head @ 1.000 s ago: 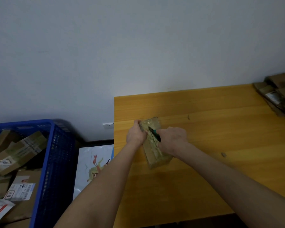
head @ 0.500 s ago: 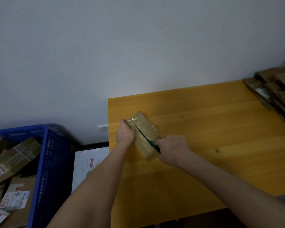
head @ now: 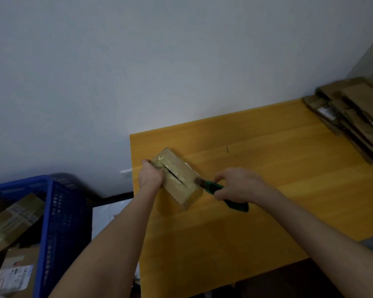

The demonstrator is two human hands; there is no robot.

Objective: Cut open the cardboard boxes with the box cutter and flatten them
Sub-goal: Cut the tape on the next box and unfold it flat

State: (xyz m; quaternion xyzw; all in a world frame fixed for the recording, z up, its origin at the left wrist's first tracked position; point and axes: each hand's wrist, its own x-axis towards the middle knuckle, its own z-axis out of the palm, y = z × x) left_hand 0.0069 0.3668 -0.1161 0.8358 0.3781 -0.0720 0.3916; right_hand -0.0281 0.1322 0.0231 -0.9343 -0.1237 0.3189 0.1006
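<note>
left hand [head: 150, 177] clamps box [head: 177, 178] end so it won't slide | right hand [head: 238, 183] gripping cutter [head: 222, 193], blade at near end of slit | flattening next imo

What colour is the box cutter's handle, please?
Green: the box cutter shows best in the head view.

left hand [head: 150, 177] — grips box [head: 186, 184] end | right hand [head: 239, 183] — curled round cutter [head: 212, 187] | both forearms extended
</note>
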